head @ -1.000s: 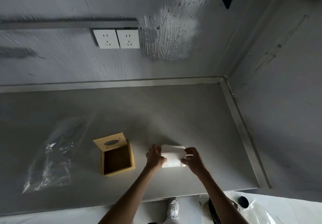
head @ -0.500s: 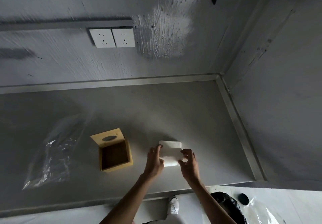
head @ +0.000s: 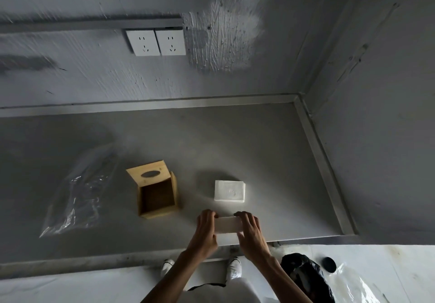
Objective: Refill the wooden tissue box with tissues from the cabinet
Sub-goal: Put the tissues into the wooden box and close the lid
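Observation:
The wooden tissue box (head: 157, 198) stands on the grey counter (head: 211, 142) with its hinged lid (head: 148, 172) tipped back; the inside looks dark and bare. A white stack of tissues (head: 229, 190) lies flat on the counter to the right of the box. Nearer the front edge, my left hand (head: 205, 230) and my right hand (head: 250, 231) hold a white tissue (head: 227, 226) between them, one hand on each end, a little above the counter.
A crumpled clear plastic bag (head: 77, 192) lies on the counter left of the box. Two wall sockets (head: 155, 42) sit on the back wall. A raised metal rim (head: 322, 161) bounds the counter on the right. A black bag (head: 306, 276) sits on the floor.
Both hands were on the tissue stack; now they have drawn back toward the front edge holding a tissue, and the stack lies alone on the counter.

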`<state>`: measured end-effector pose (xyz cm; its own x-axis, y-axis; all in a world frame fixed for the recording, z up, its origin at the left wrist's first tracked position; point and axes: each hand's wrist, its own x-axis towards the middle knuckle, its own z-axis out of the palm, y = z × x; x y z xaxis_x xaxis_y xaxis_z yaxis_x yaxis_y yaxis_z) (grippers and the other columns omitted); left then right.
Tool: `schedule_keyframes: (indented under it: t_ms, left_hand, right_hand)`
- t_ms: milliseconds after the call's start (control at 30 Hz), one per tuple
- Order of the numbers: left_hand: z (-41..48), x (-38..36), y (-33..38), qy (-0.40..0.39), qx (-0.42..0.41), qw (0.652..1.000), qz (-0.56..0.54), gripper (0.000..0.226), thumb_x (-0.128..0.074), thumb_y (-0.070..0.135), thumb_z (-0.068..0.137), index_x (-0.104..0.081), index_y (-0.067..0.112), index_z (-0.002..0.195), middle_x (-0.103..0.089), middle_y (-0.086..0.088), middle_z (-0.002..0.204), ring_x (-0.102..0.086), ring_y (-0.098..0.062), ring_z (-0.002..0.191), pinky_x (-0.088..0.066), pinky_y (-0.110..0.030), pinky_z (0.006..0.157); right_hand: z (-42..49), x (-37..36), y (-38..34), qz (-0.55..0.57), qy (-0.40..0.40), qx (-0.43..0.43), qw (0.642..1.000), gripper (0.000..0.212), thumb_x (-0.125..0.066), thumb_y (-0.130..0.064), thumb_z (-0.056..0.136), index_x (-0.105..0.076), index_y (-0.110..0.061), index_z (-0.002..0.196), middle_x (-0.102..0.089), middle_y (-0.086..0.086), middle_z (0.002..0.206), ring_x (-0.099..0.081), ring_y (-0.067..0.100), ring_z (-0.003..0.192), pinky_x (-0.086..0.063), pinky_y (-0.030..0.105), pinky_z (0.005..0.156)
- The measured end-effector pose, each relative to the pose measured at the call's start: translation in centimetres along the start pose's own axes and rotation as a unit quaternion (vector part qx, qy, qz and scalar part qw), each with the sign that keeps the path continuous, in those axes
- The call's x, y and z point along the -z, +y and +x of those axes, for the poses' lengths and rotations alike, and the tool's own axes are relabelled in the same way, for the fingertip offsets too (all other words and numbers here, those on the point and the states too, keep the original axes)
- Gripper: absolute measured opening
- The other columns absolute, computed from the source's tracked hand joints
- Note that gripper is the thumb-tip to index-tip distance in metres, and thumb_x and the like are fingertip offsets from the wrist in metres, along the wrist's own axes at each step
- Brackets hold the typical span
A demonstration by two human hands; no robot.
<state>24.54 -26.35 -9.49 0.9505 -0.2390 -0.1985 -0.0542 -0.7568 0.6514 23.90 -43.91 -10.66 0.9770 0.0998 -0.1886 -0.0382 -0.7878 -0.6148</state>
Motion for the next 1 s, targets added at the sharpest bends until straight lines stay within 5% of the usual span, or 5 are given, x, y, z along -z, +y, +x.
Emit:
schedule_keyframes:
  t_ms: [200,400,700,867,1000]
  left_hand:
    - [0.3,0.3,-0.1,-0.034,0.032,0.999,0.016,0.043,-0.054,0.008,0.083,-0.043,0.016,0.125,-0.046,-0.004,0.126,-0.042,-0.016,0.117,-0.038,-0.021,0.094]
    - [0.1,0.0,-0.5,-0.043,0.004,0.998,0.048,0.061,-0.059,0.009,0.086,-0.033,0.010,0.142,-0.036,-0.007,0.143,-0.033,-0.021,0.133,-0.036,-0.025,0.106]
    - [0.4,-0.5,-1.8,-0.040,0.000,0.999,0.010,0.058,-0.071,0.000,0.077,-0.049,-0.002,0.130,-0.059,-0.019,0.119,-0.059,-0.032,0.111,-0.053,-0.040,0.094]
    - [0.0,3.0,-1.5,-0.029,0.076,0.994,-0.072,0.078,-0.068,0.019,0.086,-0.023,0.003,0.148,-0.038,-0.012,0.146,-0.040,-0.027,0.136,-0.035,-0.026,0.110]
    - [-2.2,7.6,-3.9,0.167,0.089,0.978,-0.089,0.040,-0.065,0.032,0.088,-0.056,0.008,0.119,-0.064,-0.008,0.102,-0.061,-0.017,0.091,-0.047,-0.020,0.077]
  right_hand:
    - [0.5,0.6,-0.2,-0.001,-0.043,-0.007,0.999,0.045,-0.067,-0.008,0.081,-0.053,-0.022,0.121,-0.054,0.004,0.123,-0.057,0.020,0.105,-0.049,0.022,0.081]
    - [0.7,0.7,-0.8,-0.101,-0.084,0.069,0.989,0.084,-0.074,-0.023,0.073,-0.032,-0.029,0.146,-0.034,0.001,0.147,-0.035,0.021,0.132,-0.038,0.035,0.106]
    - [2.5,0.5,-3.3,-0.219,-0.093,0.157,0.958,0.093,-0.094,-0.040,0.034,-0.054,-0.026,0.116,-0.072,-0.006,0.092,-0.069,0.015,0.080,-0.058,0.029,0.074]
    - [4.5,2.7,-4.8,-0.294,-0.190,0.110,0.930,0.064,-0.066,-0.040,0.086,-0.039,-0.029,0.142,-0.059,0.002,0.129,-0.062,0.024,0.111,-0.049,0.035,0.088]
    - [6.4,5.8,-5.1,-0.114,-0.214,-0.084,0.967,0.064,-0.068,-0.037,0.085,-0.042,-0.026,0.142,-0.057,0.004,0.135,-0.057,0.023,0.118,-0.046,0.034,0.095]
